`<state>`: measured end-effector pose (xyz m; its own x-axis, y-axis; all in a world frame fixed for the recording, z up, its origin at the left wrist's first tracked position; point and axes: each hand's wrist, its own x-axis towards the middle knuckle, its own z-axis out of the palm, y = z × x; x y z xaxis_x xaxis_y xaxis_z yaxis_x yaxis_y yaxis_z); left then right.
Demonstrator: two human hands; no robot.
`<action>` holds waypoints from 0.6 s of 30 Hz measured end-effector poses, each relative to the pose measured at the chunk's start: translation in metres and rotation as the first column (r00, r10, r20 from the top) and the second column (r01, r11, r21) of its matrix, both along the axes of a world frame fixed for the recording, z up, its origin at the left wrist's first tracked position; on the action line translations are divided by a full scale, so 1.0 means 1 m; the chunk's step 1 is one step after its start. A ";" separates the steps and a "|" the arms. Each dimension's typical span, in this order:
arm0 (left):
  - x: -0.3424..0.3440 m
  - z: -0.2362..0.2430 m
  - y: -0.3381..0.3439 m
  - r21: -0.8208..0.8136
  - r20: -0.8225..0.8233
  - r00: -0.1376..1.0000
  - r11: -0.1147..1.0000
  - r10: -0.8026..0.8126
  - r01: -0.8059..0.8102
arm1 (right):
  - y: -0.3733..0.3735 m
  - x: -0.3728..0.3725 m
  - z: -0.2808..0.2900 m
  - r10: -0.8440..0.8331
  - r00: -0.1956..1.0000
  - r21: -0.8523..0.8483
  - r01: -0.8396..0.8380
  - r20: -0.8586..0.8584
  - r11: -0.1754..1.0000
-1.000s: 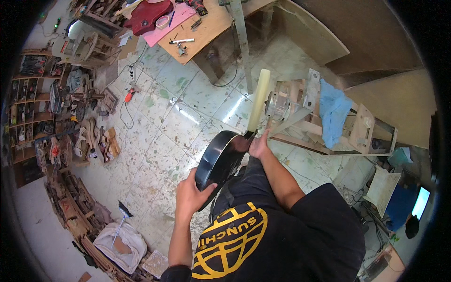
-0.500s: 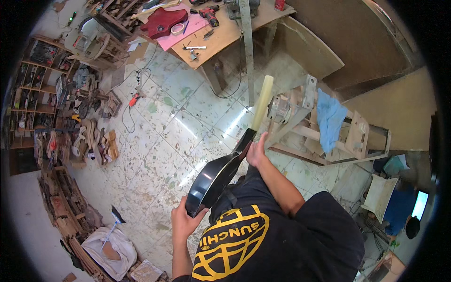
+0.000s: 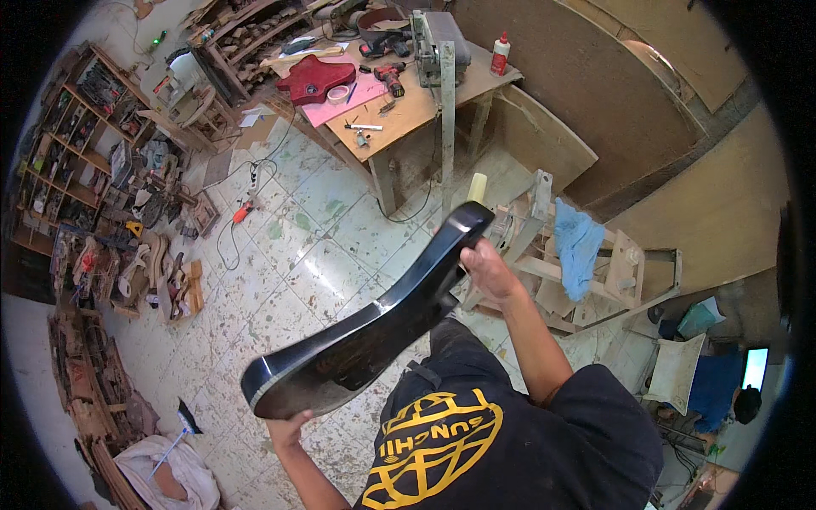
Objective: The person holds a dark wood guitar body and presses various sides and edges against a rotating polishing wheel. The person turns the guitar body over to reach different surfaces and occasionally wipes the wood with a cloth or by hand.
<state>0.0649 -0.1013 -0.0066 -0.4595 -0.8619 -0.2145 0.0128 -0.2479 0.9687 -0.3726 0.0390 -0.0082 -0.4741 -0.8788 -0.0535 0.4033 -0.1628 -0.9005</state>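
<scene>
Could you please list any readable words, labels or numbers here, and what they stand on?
Black shirt: large yellow lettering on a rounded emblem; I won't transcribe it.
White bottle: label too small to read.
Lit screen: nothing legible.
Held guitar-like body: no text visible.

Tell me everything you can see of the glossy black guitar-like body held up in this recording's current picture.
The black body has a thick, curved edge with bright reflections and a dark, shiny face with a hazy brownish patch; it looks lacquered, though its material is unclear. It is held diagonally above the floor, running from lower left to upper right in view. The left hand grips its lower-left end, the right hand its upper-right end.
</scene>
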 end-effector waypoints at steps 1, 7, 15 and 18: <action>-0.009 -0.002 -0.009 -0.014 -0.095 0.995 1.000 0.003 -0.004 | 0.009 0.003 0.004 -0.004 0.996 0.042 0.007 -0.086 0.999; -0.057 -0.084 -0.049 0.218 -0.214 0.976 0.976 0.033 0.015 | 0.059 0.046 0.001 -0.271 0.958 0.136 0.258 0.093 0.957; -0.177 -0.149 -0.044 0.222 -0.133 0.962 0.939 -0.237 0.262 | 0.138 0.055 -0.004 -0.519 0.854 0.199 0.515 -0.040 0.834; -0.207 -0.190 -0.044 0.210 -0.086 0.888 0.863 -0.452 0.460 | 0.147 0.065 0.020 -0.578 0.806 0.259 0.590 -0.129 0.765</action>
